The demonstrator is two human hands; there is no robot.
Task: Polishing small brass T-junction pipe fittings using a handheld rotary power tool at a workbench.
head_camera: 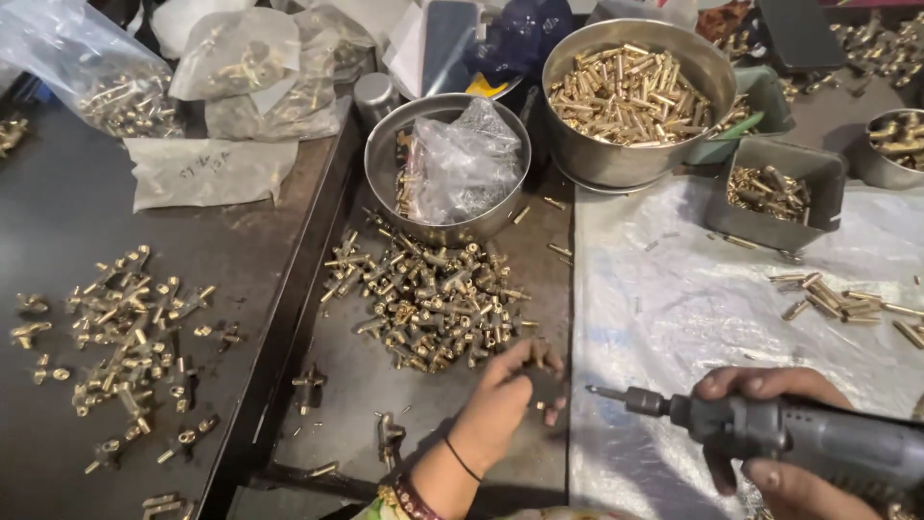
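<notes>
Left hand (510, 390) fingers closed on a brass fitting at the pile's (428, 303) near edge; right hand (770, 433) grips power screwdriver (770, 433) over the clear sheet (674, 299) right of the pile.

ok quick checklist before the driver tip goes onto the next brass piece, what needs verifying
1. Left hand has a fitting: cannot tell, the fingers are curled at the edge of the brass fittings pile.
2. Right hand grips the electric screwdriver: ok.
3. Bit fitted in the driver: ok, it points toward the left hand.
4. Bit lined up with a piece: not ok, it is apart from the left hand.
5. Parts in stock: ok, the steel bowl is full.
</notes>
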